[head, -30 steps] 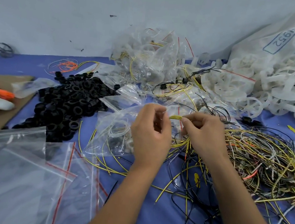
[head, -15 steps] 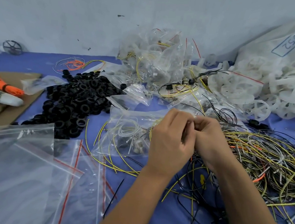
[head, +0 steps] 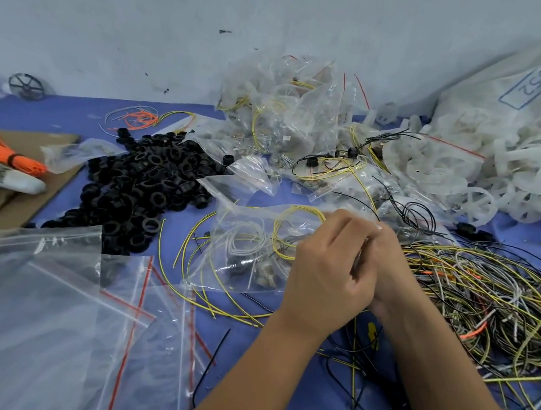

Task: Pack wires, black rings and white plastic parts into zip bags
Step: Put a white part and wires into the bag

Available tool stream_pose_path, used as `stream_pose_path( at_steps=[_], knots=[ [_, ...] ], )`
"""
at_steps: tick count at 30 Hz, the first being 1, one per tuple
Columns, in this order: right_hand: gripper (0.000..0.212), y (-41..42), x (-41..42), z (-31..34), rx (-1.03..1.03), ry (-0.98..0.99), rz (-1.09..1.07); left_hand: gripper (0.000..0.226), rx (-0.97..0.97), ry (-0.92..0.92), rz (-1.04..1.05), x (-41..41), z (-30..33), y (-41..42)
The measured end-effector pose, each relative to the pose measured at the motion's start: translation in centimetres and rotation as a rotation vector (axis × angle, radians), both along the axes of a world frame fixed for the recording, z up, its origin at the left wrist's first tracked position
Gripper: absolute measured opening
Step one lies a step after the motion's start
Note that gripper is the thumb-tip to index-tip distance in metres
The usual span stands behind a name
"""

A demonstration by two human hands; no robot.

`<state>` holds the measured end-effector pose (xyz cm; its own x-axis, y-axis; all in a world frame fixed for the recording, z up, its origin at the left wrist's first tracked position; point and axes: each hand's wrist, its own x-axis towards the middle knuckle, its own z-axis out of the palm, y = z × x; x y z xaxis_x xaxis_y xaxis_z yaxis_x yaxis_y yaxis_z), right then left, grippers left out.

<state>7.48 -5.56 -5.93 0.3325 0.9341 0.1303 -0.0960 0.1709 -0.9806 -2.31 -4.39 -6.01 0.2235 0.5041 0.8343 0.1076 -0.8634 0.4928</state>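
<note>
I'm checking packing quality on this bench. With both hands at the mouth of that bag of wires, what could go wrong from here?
1. A yellow wire loops up near the bag mouth; it may catch in the zip.
2. Loose yellow wires run under the bag and could drag along when it is lifted.
3. The left hand and right hand hide the opening, so the seal can't be checked.

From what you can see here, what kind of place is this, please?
Probably a small workshop bench for packing parts by hand. Bulk piles show it: loose black rings, tangled wires, a sack of white plastic parts, and empty zip bags on a blue table.
</note>
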Motion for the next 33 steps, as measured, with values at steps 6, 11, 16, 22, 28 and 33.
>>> stream_pose_path(
  at_steps=[6, 11, 16, 22, 28, 33],
  knots=[
    [0.03, 0.0, -0.1, -0.6, -0.105, 0.082, -0.017, 0.015, -0.002, -0.005, 0.002, 0.0, -0.1, -0.1],
    [0.046, -0.5, -0.2, 0.1, -0.124, 0.012, -0.001, 0.006, -0.015, -0.004, -0.013, -0.2, -0.1, 0.0],
    [0.057, -1.0, 0.2, 0.8, -0.053, -0.364, -0.161, 0.008, -0.038, -0.026, -0.04, -0.6, 0.0, 0.2],
    [0.062, -0.6, 0.6, 1.8, -0.147, 0.126, -0.326, 0.012, -0.069, -0.03, -0.044, -0.5, -0.2, 0.6],
    [0.037, -1.3, -0.1, 2.0, -0.185, -0.333, 0.012, 0.02, -0.099, -0.072, 0.191, -2.9, 1.5, 3.6],
    [0.046, -1.0, -0.4, 1.0, -0.232, -0.595, 0.077, 0.048, -0.461, 0.04, 0.293, -7.3, 0.9, 8.5]
  ],
)
